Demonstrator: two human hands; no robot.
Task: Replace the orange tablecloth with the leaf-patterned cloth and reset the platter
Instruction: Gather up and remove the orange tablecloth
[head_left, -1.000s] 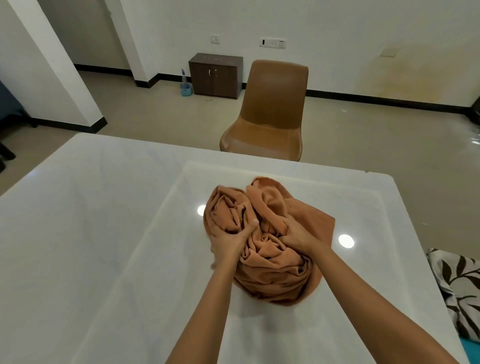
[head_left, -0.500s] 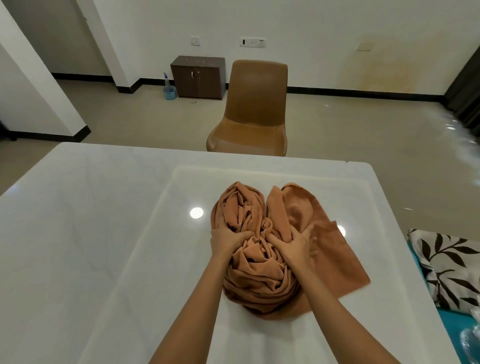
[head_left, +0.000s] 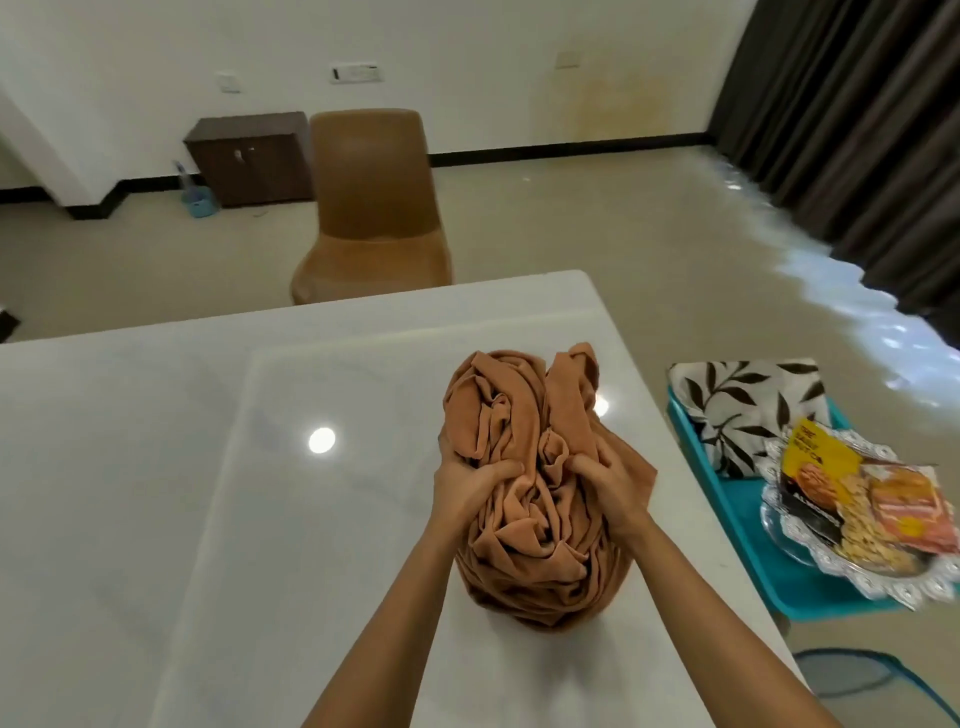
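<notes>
While left hand (head_left: 467, 491) & right hand (head_left: 618, 496) clutch folds of the orange tablecloth (head_left: 524, 566), it looks soft, light, floppy, so prob. best cradled underneath.

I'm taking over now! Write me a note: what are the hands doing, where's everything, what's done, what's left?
Left hand and right hand both grip the bunched orange cloth on the white table.
The leaf cloth and the platter of snack packets sit on a blue tray right of the table.
Done: orange cloth off and bundled.
Left: put it aside, spread the leaf cloth, return the platter.
</notes>
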